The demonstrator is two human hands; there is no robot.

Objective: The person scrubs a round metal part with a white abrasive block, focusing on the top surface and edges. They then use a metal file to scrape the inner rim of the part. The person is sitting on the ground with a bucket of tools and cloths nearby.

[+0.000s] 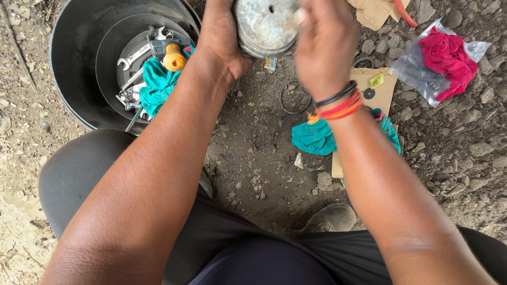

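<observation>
The black bucket (74, 79) at upper left is the biggest thing in view, standing on the dirt ground (253, 153). It holds wrenches (132, 55), a teal rag (158, 84) and a tool with an orange handle (173, 58), all lying in a heap.

Next in size is the round metal part (266, 24), grey and spotted with rust, with a small hole near its middle. It is held up above the ground at the top centre of the view, between both hands. The left hand (222, 37) is closed around its left rim and carries it. The right hand (322, 45) is curled over the right edge, fingers bent, and looks blurred.

As a judgement, the step in hand is working something on the face or rim of this part, perhaps turning or seating a piece. The next move likely calls for a firm hold by the left hand while the right does the fine work.

Smaller things lie on the ground: a clear bag with red cloth (446, 58), a piece of cardboard (377, 87), a second teal rag (317, 137), a thin ring (294, 96).

Hidden: the top of the part is cut off by the frame edge, and whatever the right fingers pinch, if anything, cannot be seen. 1 shoe (330, 217) shows below.
</observation>
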